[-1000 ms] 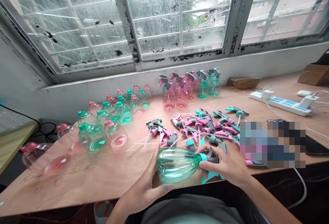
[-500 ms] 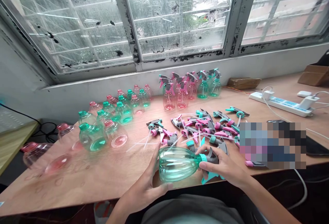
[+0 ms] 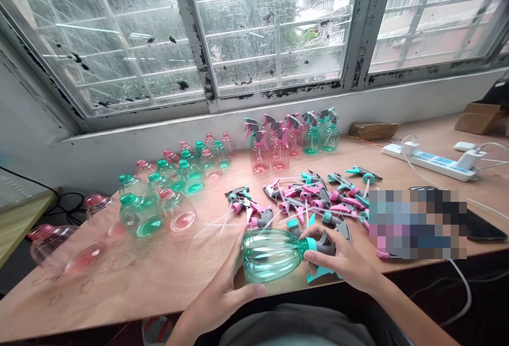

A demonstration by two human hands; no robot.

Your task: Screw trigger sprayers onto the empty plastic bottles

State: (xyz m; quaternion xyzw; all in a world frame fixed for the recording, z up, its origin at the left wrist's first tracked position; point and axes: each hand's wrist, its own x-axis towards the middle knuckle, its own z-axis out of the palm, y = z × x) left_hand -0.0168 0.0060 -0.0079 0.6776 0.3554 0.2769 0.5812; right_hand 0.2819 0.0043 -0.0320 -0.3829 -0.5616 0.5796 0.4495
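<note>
We hold the green bottle (image 3: pixel 270 255) sideways over the table (image 3: pixel 159 272) edge: left hand (image 3: pixel 222 293) wraps its body, right hand (image 3: pixel 345 261) clamps the spray head (image 3: pixel 324 245) at its neck. Nothing has shifted in a second; we judge the tightening unfinished.

Daylight is coming through a wide, grimy window (image 3: pixel 270 28) — its grey frame (image 3: pixel 196 44) is peeling in black patches. A white wall (image 3: pixel 119 144) is running beneath it. The wooden surface (image 3: pixel 159 272) is butting against that wall; a yellowish table (image 3: pixel 19 219) is sitting lower, far left.

Two hands (image 3: pixel 228 290) (image 3: pixel 345 264), one held green bottle (image 3: pixel 270 255), one power strip (image 3: pixel 433 159).
</note>
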